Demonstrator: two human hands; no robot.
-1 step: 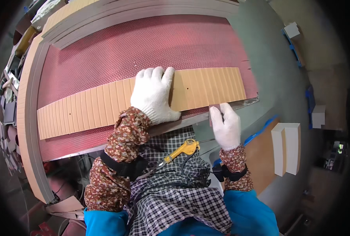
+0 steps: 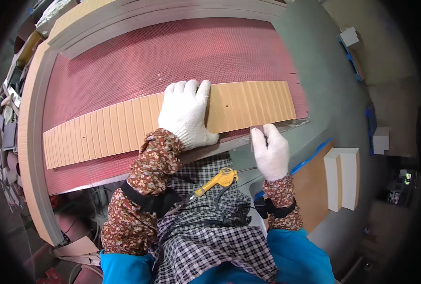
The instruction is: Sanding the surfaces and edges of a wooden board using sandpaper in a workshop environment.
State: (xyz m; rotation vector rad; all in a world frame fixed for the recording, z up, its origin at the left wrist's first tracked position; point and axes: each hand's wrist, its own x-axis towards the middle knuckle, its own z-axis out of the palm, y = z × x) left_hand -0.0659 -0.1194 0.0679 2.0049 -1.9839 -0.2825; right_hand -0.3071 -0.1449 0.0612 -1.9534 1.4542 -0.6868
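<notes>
A long tan panel (image 2: 253, 103) with cross grooves and small dark holes lies on a red textured mat (image 2: 172, 52). My left hand (image 2: 184, 116), in a white knit glove, presses flat on the panel's middle, fingers stretched and thumb apart. At the panel's near edge, toward its right end, my gloved right hand (image 2: 273, 154) pinches a small flat brown piece (image 2: 256, 128) that looks like sandpaper. Most of that piece is hidden by the fingers. A yellow air blow gun (image 2: 224, 178) hangs in front of my checked apron, between my forearms, touched by neither hand.
Stacked long boards (image 2: 35, 142) border the mat at the left and far sides. Beyond the table's right end, white blocks (image 2: 340, 180) stand on a brown sheet (image 2: 314, 189). Scrap pieces (image 2: 9, 123) are piled at the far left. More white blocks (image 2: 381, 140) lie farther right.
Both hands keep their places on and beside the panel. The view has shifted very slightly; nothing was taken hold of or let go.
</notes>
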